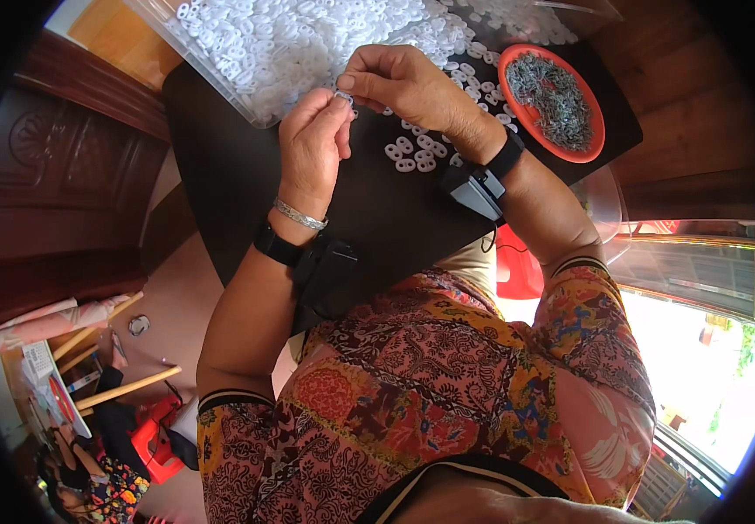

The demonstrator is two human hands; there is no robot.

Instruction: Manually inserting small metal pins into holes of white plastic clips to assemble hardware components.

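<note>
My left hand (310, 144) and my right hand (414, 90) meet over the front edge of a heap of white plastic pieces. Pinched between the fingertips of both is a small white two-holed plastic piece (343, 97), largely covered by the fingers. Any smaller part at the fingertips is too tiny to make out. Loose white two-holed pieces (416, 153) lie on the dark table (377, 218) just below my right hand. Beyond the hands, the big heap (281, 44) of the same pieces fills a clear plastic tray (211, 83).
An orange-red plate (597, 131) of small grey metal parts (552, 100) stands right of my right wrist. Black straps with devices circle both wrists. A red stool (517, 262) is under the table's right side. Lower left, another person (98, 485) sits near a red object (157, 444).
</note>
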